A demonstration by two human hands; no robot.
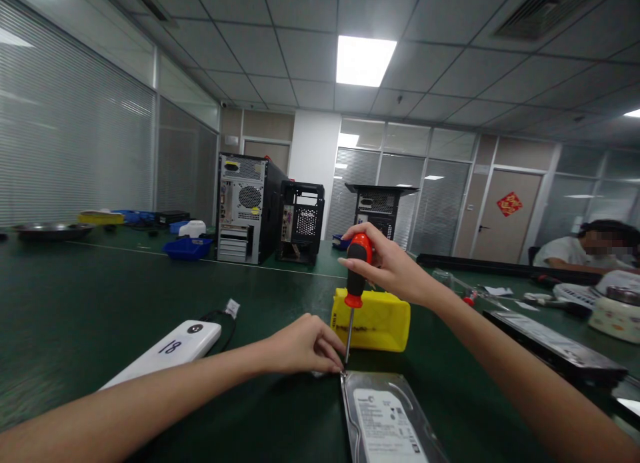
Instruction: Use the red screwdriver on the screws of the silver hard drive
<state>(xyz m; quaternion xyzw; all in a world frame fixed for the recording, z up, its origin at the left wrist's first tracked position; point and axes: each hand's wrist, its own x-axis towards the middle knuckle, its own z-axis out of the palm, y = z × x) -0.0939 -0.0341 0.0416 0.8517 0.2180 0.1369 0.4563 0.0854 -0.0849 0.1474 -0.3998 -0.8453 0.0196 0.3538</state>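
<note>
The green table (280, 286) spreads beneath both hands. Well beyond the left hand (305, 346), ahead and to its left, stands a large computer tower (253, 210). The hard drive (385, 420) lies label up, nearer the body than either hand, its far left corner at the left fingertips. Just beyond those fingers and below the right hand (387, 263) sits a yellow bin (383, 323). The right hand is curled around the red-and-black handle of a screwdriver (356, 273), its shaft pointing down to that corner. The left fingers are bent together beside the tip; whether they pinch anything is hidden.
</note>
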